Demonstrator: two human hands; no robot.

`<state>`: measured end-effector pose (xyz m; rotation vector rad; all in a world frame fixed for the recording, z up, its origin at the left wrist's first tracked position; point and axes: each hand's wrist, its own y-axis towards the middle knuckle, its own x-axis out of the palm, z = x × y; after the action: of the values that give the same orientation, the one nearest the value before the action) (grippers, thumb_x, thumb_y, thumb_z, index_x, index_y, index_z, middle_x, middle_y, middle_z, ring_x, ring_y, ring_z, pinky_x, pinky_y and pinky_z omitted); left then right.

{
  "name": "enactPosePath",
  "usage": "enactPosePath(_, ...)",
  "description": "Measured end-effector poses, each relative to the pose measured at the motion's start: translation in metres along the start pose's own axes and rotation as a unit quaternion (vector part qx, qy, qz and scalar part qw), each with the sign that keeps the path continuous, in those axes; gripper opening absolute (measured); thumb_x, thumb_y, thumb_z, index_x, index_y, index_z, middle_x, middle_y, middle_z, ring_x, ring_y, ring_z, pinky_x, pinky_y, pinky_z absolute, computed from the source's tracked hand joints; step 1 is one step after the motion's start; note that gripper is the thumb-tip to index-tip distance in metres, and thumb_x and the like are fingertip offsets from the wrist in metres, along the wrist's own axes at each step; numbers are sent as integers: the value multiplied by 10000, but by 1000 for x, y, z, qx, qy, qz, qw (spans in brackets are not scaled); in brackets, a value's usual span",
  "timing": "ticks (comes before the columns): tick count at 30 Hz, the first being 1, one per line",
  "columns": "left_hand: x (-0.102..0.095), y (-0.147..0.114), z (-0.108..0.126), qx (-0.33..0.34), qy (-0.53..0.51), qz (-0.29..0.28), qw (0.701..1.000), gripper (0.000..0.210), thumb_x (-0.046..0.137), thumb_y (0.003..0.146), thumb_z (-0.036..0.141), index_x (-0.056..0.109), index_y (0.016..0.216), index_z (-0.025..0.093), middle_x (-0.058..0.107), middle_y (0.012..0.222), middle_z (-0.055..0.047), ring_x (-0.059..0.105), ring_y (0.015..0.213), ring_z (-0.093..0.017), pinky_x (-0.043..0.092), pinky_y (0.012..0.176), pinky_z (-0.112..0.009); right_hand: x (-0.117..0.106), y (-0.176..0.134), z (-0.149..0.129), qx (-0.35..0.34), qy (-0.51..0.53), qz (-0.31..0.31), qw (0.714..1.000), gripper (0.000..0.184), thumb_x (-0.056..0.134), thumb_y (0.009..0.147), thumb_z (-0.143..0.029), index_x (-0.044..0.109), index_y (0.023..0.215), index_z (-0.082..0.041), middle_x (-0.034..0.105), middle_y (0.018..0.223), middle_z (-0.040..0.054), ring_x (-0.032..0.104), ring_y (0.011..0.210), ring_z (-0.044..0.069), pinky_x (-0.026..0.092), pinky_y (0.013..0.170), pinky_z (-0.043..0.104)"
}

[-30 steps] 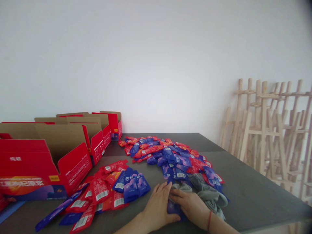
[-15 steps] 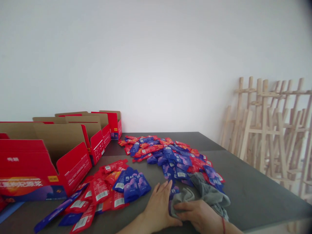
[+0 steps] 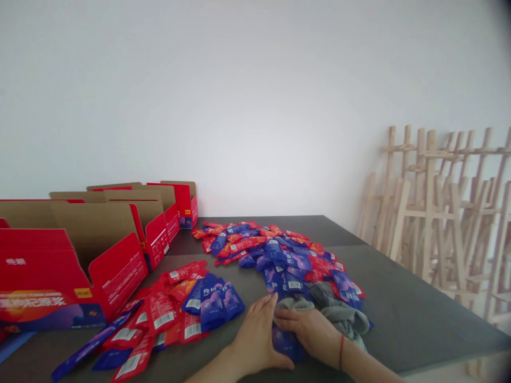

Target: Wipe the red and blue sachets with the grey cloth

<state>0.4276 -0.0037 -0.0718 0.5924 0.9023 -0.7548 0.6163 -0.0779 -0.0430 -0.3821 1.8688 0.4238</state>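
Observation:
At the near edge of the table a blue pouch (image 3: 286, 343) lies flat between my two hands. My left hand (image 3: 255, 331) rests along its left side, fingers stretched out together and thumb spread to the near side. My right hand (image 3: 310, 331), with a red cord at the wrist, presses a bunched grey cloth (image 3: 295, 304) on the far part of this pouch. The rest of the cloth trails right, beside a large pile of red and blue pouches (image 3: 295, 260). The fingertips of my right hand partly sink into the cloth.
Open red cartons (image 3: 117, 271) stand in a row along the left. In front of them lies a smaller heap of red pouches (image 3: 162, 308) with several blue ones (image 3: 215, 306) on top. Wooden easels (image 3: 431, 213) lean by the white wall beyond the dark table's (image 3: 419, 314) right edge.
My right hand has slid the cloth away from me, up the blue pouch, baring its near part. My left hand has stayed nearly in place. The view has shifted slightly.

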Motion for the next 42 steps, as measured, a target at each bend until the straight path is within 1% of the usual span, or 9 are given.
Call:
enactPosePath(3, 1, -1, -2, 5, -7, -2, 1000, 1283, 876, 502, 578, 267, 1530, 113, 318, 1560, -218, 293, 1431, -390, 269, 1162, -575, -6, -18, -10, -53, 33, -18, 998, 474, 436, 889, -130, 657, 1273, -300, 624, 1361, -4, 646, 1140, 212, 483, 980, 296)
enactPosePath(7, 1, -1, -2, 15, -13, 6, 1000, 1295, 878, 498, 593, 255, 1539, 141, 336, 1552, -206, 317, 1418, -390, 283, 1156, -571, -10, -33, -13, -57, 36, -33, 997, 507, 429, 883, -120, 662, 1257, -371, 624, 1356, -55, 664, 1099, 187, 488, 928, 234)
enactPosePath(12, 2, -1, -2, 21, -18, 11, 1000, 1302, 874, 508, 603, 238, 1543, 136, 365, 1530, -218, 334, 1404, -404, 278, 1150, -589, -2, -9, 4, 28, -22, -6, 999, 617, 436, 769, -56, 608, 1340, -217, 564, 1427, 73, 606, 1201, 260, 461, 1026, 378)
enactPosePath(16, 1, -1, -1, 13, -33, 25, 999, 1324, 896, 482, 566, 225, 1546, 156, 383, 1521, -204, 346, 1396, -401, 288, 1145, -591, 0, 15, 12, 89, -71, 2, 994, 643, 422, 787, -51, 550, 1394, -221, 554, 1434, 93, 630, 1165, 260, 488, 990, 396)
enactPosePath(24, 1, -1, -2, 4, -35, 9, 999, 1332, 893, 478, 556, 224, 1544, 121, 332, 1548, -219, 315, 1415, -395, 279, 1158, -568, 2, 0, -1, -71, -19, -24, 997, 434, 524, 896, -200, 625, 1302, -315, 614, 1369, 35, 633, 1139, 236, 473, 962, 338)
enactPosePath(28, 0, -2, -1, 11, -26, 8, 1000, 1316, 879, 489, 580, 235, 1544, 130, 331, 1551, -215, 312, 1416, -395, 278, 1156, -568, -4, -22, -8, -72, -23, -57, 996, 381, 484, 951, -248, 643, 1276, -367, 608, 1382, -16, 671, 1055, 223, 502, 885, 308)
enactPosePath(33, -2, -2, 2, 11, -4, -4, 1000, 1293, 854, 515, 610, 246, 1540, 110, 335, 1550, -221, 311, 1419, -392, 261, 1164, -564, -9, -38, -1, -18, -24, -40, 999, 455, 440, 937, -169, 635, 1300, -362, 583, 1409, -22, 660, 1110, 229, 504, 934, 301)
enactPosePath(38, -11, 0, 9, 1, 25, -29, 999, 1252, 832, 535, 631, 281, 1531, 110, 356, 1542, -213, 321, 1413, -400, 263, 1159, -563, 6, -26, 15, 119, -45, 27, 992, 611, 442, 794, -38, 620, 1334, -262, 557, 1435, 43, 620, 1188, 273, 476, 1024, 376)
enactPosePath(42, -37, 6, 18, 58, 64, -82, 993, 914, 740, 680, 639, 476, 1430, 187, 462, 1481, -176, 358, 1386, -417, 300, 1115, -595, 14, -18, 22, 192, -53, 63, 978, 643, 415, 767, -23, 603, 1342, -241, 577, 1414, 54, 629, 1174, 241, 472, 1024, 362)
